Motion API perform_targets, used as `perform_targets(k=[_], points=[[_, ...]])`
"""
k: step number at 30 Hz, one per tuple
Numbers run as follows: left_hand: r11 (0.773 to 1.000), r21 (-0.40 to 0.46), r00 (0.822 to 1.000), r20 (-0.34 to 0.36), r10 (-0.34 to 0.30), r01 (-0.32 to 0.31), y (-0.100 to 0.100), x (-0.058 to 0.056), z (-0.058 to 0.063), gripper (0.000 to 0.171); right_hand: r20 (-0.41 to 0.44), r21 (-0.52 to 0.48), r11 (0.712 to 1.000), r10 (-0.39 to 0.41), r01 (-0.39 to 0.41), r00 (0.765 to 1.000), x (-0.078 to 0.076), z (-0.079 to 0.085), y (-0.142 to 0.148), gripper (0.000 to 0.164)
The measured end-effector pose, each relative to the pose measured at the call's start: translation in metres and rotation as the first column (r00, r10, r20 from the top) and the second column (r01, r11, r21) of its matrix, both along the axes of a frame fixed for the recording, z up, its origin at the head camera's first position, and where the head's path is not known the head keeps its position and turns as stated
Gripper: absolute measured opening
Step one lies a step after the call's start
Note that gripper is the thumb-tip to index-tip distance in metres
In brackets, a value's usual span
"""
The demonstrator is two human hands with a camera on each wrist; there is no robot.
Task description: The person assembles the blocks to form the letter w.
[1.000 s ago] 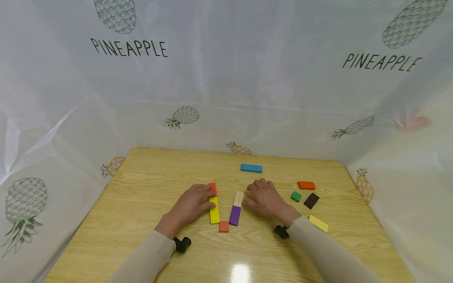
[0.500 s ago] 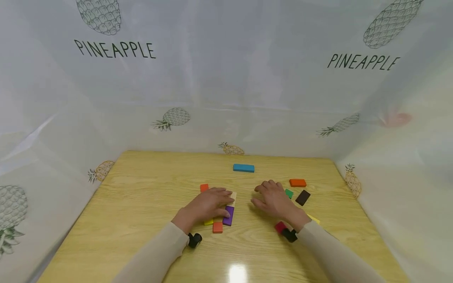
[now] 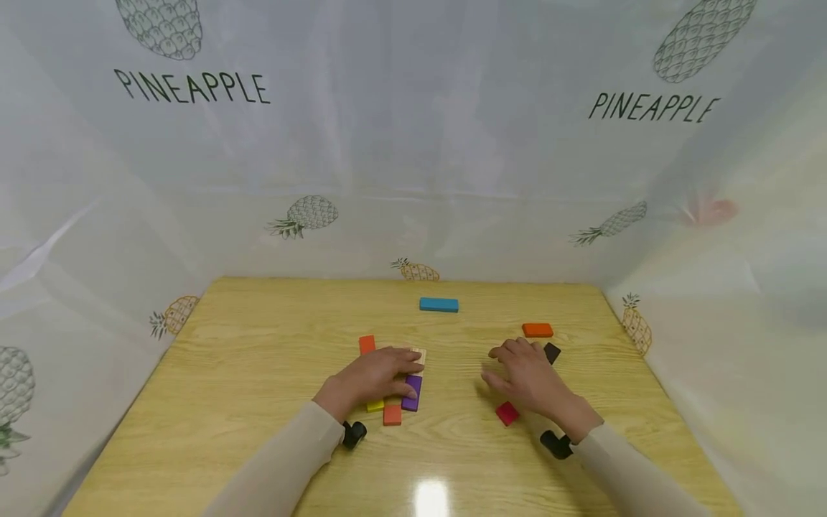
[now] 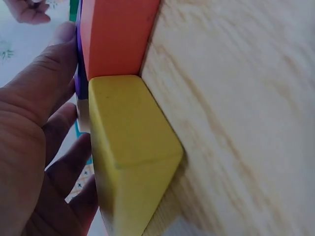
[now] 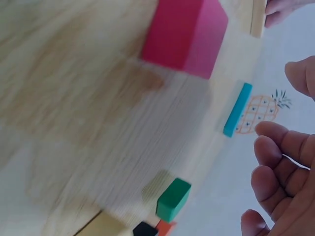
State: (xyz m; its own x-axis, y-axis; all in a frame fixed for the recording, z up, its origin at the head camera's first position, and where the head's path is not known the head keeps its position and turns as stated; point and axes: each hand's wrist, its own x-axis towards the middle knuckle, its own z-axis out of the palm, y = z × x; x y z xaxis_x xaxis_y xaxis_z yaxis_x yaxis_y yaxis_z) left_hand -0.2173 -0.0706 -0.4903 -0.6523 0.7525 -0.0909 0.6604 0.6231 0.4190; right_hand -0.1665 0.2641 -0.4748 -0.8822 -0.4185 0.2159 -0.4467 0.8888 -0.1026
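My left hand rests over two rows of blocks with its fingers extended. Its thumb lies on a purple block, and its fingertips reach a natural wood block just behind. Under the palm, mostly covered, is a yellow block; an orange-red block shows past its far end. A small orange-red block bridges the rows' near ends. Holding nothing, my right hand hovers with loosely bent fingers, a crimson block on the table below it.
A blue block lies near the back edge. Beyond my right hand are an orange block and a dark block. The right wrist view shows a green block and part of a yellow one. A printed curtain surrounds the table.
My left hand has moved right, from the orange-red and yellow row onto the purple and wood row. My right hand has shifted right, uncovering the crimson block and hiding the green one.
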Motion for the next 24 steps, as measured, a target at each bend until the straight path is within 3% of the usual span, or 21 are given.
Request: perform_targets(k=[7, 16, 24], points=[[1.0, 0.001, 1.0, 0.018, 0.008, -0.008, -0.001, -0.002, -0.005, 0.059, -0.002, 0.04, 0.998, 0.056, -0.056, 0.998, 0.013, 0.002, 0.017, 0.032], [1.0, -0.006, 0.999, 0.034, 0.011, -0.011, 0.0, -0.003, -0.001, 0.059, 0.145, 0.081, 0.989, 0.111, -0.123, 0.983, 0.03, 0.005, 0.028, 0.038], [1.0, -0.003, 0.999, 0.045, 0.011, -0.011, 0.0, -0.003, 0.0, 0.059, 0.116, 0.085, 0.974, 0.2, -0.21, 0.973, 0.035, -0.002, 0.03, 0.033]])
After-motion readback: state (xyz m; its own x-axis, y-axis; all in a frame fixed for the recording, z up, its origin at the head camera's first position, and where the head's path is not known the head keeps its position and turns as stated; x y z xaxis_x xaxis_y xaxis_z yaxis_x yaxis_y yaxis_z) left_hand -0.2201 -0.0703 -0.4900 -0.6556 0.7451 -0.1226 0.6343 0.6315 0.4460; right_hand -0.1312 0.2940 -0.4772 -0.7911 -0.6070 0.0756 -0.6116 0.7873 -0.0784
